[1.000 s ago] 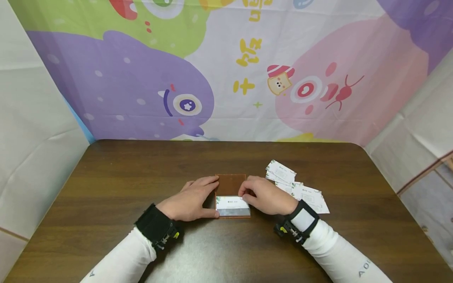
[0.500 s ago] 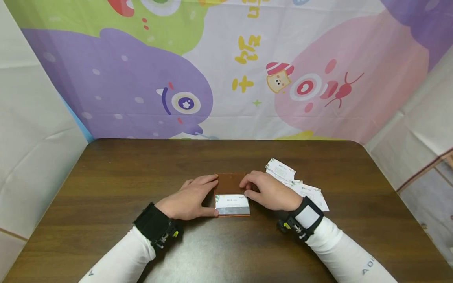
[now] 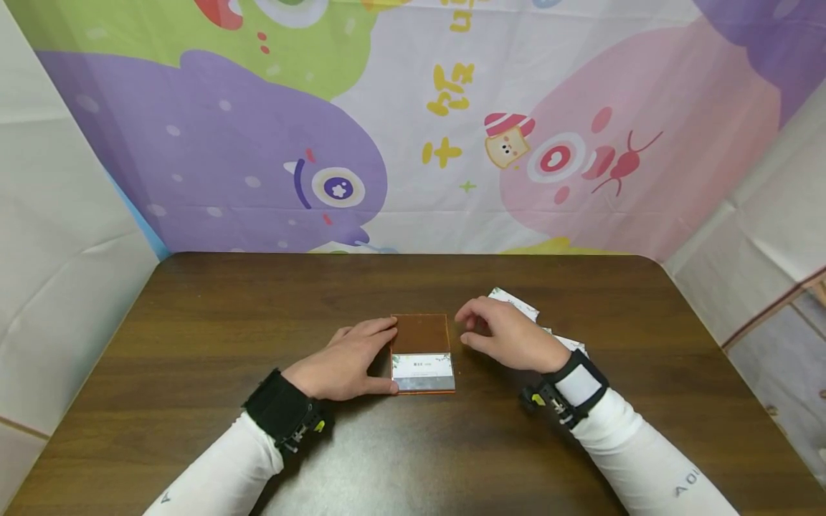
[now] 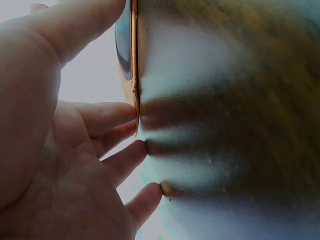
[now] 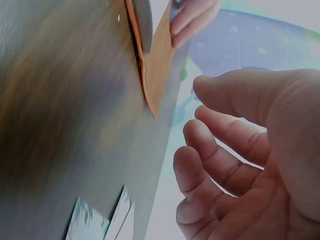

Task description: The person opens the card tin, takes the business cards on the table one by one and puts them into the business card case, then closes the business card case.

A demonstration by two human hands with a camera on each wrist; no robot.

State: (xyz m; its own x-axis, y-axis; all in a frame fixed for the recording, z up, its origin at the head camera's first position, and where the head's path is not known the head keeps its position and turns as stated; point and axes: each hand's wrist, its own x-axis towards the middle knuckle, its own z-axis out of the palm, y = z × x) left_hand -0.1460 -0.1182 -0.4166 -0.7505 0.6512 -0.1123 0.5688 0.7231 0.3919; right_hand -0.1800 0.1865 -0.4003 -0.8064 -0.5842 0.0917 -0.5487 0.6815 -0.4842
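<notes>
A brown card holder [image 3: 419,333] lies spread on the table in the head view. One white printed card [image 3: 421,365] sits in its near half, its lower part behind a greyish strip. My left hand [image 3: 348,362] rests along the holder's left side, thumb at the near corner and fingertips at the far one. Its fingers look fairly straight in the left wrist view, against the holder's thin edge [image 4: 134,65]. Right of the holder hovers my right hand [image 3: 513,335], apart from it. In the right wrist view its fingers curl loosely around nothing.
Several loose white cards [image 3: 518,301] lie overlapping on the wooden table [image 3: 290,287], partly hidden behind my right hand. A cartoon-printed curtain [image 3: 452,208] hangs along the table's far edge.
My right hand has left the card and the holder's right edge and moved right and slightly away, over the loose cards. My left hand stays in place on the holder.
</notes>
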